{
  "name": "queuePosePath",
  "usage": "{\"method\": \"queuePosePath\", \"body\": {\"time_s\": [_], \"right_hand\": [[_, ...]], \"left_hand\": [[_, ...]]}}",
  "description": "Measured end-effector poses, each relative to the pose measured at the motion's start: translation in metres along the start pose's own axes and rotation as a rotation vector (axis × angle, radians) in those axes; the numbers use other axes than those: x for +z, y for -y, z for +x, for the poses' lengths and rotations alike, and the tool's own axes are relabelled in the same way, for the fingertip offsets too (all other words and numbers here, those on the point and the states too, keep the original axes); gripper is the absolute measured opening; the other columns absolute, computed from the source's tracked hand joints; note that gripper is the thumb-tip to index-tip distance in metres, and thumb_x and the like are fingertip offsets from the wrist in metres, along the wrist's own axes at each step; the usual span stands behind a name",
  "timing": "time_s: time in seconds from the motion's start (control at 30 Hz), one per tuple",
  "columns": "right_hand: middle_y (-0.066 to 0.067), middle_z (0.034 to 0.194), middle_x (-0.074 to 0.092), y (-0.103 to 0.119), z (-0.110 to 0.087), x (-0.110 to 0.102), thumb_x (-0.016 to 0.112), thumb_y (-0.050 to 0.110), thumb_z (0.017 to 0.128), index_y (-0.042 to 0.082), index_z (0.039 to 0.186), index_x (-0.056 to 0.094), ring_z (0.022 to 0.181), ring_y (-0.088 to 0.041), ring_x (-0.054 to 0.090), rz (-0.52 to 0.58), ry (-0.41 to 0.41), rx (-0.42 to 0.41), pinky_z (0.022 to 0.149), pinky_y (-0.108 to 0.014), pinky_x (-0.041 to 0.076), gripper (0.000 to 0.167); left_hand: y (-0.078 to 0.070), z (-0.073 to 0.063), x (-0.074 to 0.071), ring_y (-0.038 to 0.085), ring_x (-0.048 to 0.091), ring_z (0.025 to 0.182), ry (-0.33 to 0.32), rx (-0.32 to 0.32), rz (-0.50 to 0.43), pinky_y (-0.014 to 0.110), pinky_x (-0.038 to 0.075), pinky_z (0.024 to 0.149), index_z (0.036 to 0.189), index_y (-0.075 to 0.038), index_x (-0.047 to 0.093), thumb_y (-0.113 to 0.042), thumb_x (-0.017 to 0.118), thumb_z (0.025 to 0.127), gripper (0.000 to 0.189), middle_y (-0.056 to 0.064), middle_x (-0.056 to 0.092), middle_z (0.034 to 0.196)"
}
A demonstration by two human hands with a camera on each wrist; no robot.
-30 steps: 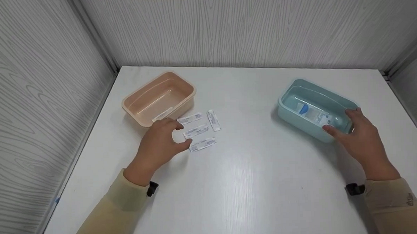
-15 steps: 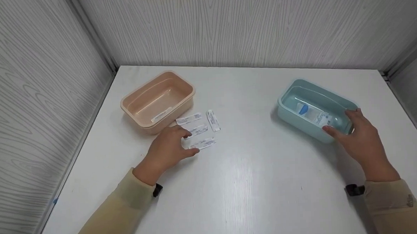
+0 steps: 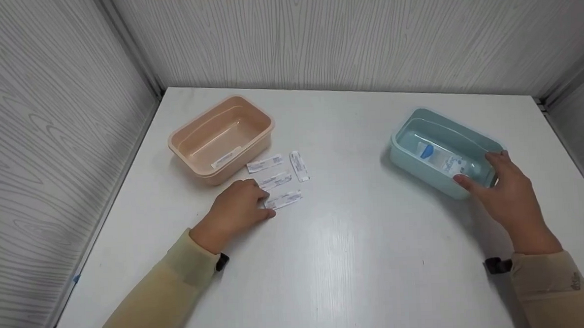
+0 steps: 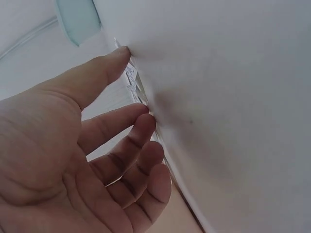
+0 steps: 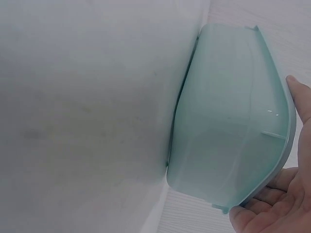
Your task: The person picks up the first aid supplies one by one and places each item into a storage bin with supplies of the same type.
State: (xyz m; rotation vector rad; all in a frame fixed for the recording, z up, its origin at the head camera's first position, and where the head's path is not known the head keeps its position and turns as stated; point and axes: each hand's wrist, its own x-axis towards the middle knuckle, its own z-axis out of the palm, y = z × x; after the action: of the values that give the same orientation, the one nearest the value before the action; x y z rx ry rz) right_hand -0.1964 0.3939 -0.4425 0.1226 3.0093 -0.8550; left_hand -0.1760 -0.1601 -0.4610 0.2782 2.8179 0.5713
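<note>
Straddling the left end of the nearest white packet [image 3: 286, 199], contact unclear, left hand [image 3: 234, 206] with thumb and fingers parted, peach bin [image 3: 252, 152] far left, right hand [image 3: 510, 199] gripping teal bin [image 3: 420, 170] by its right end

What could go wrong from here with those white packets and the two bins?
The nearest white packet lies flat on the table, so the left hand might push it along rather than pick it up.
The middle white packet lies close by the left fingertips and could get nudged.
The right hand grips one end of the blue bin; a tug could slide it, perhaps shifting the blue-printed packet inside.
</note>
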Motion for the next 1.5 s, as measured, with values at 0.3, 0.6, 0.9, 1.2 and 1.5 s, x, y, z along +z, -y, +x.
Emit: {"method": "queuePosePath", "body": {"time_s": [0.3,0.6,0.9,1.2,1.5], "right_hand": [[-0.036,0.185,0.007,-0.003,0.002,0.002,0.069,0.074,0.103,-0.007,0.177,0.021,0.169,-0.065,0.015,-0.004,0.005,0.012,0.125,-0.086,0.029,0.119],[-0.037,0.184,0.009,-0.004,0.001,0.003,0.069,0.073,0.104,-0.008,0.176,0.023,0.17,-0.063,0.014,-0.003,-0.005,0.004,0.125,-0.086,0.029,0.117],[-0.039,0.183,0.012,-0.003,0.001,0.002,0.069,0.071,0.105,-0.008,0.175,0.025,0.171,-0.063,0.013,-0.003,-0.014,-0.017,0.124,-0.087,0.029,0.114],[-0.038,0.184,0.01,-0.002,0.001,0.001,0.069,0.072,0.104,-0.007,0.176,0.024,0.171,-0.063,0.013,0.0,-0.009,-0.006,0.124,-0.087,0.029,0.115],[-0.036,0.185,0.008,-0.002,0.0,0.003,0.07,0.072,0.104,-0.006,0.176,0.024,0.17,-0.064,0.014,0.003,-0.018,-0.003,0.121,-0.087,0.03,0.116]], "left_hand": [[-0.004,0.001,0.0,0.026,0.069,0.114,0.01,-0.002,-0.044,0.046,0.058,0.11,0.129,-0.007,0.086,-0.023,0.088,0.101,0.033,0.009,0.079,0.122],[0.0,0.004,0.001,0.026,0.073,0.113,0.003,-0.02,-0.096,0.047,0.06,0.109,0.123,-0.006,0.087,-0.018,0.085,0.103,0.024,0.008,0.08,0.119],[0.002,0.002,0.0,0.023,0.075,0.111,-0.051,-0.026,-0.155,0.045,0.062,0.102,0.119,-0.011,0.089,-0.019,0.085,0.1,0.021,0.004,0.085,0.117],[0.001,-0.005,-0.004,0.021,0.067,0.094,-0.152,0.009,-0.229,0.035,0.054,0.083,0.114,-0.01,0.087,-0.019,0.086,0.097,0.02,0.004,0.082,0.112],[0.004,-0.015,-0.02,0.025,0.067,0.1,-0.274,-0.004,-0.297,0.038,0.061,0.087,0.118,-0.013,0.084,-0.019,0.088,0.097,0.022,0.002,0.079,0.118]]}}
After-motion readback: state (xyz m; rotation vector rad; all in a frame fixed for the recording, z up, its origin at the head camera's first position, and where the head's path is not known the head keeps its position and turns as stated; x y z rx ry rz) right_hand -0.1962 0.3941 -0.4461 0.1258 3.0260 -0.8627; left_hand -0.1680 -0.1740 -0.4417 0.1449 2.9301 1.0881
